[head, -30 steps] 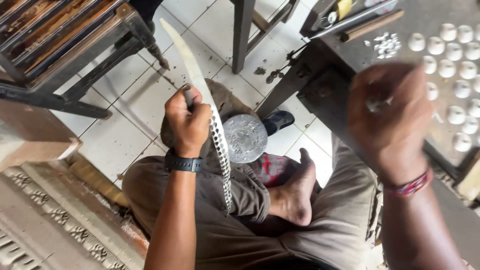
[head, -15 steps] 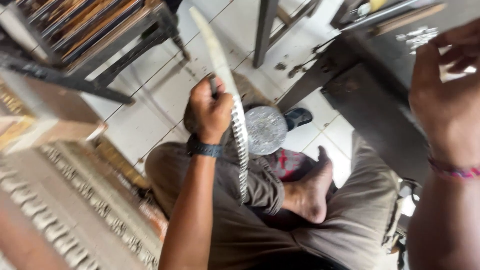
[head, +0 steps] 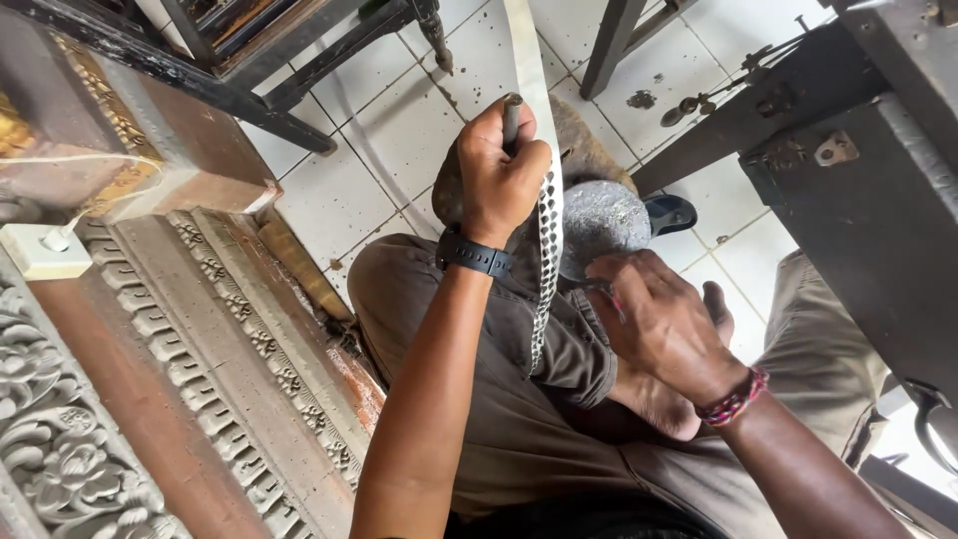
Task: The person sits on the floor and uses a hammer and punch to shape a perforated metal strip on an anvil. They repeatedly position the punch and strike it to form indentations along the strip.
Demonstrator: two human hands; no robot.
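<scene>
Seated low on white tile floor, legs folded, work kept in lap. Left hand fisted around dark punch — fingers fully closed on the shaft, only its top end showing above the knuckles, held roughly upright. Black watch on that wrist.

Metal strip runs long and narrow from upper frame down past the fist to the thigh; lower stretch already pierced with rows of round holes, upper stretch plain. Lies across grey round block, seemingly as a hard backing under the punch.

Right hand down beside block and strip, fingers curled, tips near the strip's edge — probably steadying it; cannot tell whether anything is actually pinched, since the back of the hand hides the grip. Beaded bracelet on wrist. Bare foot tucked just behind.

Carved wooden panel at left, dark metal bench at right — both close in.
</scene>
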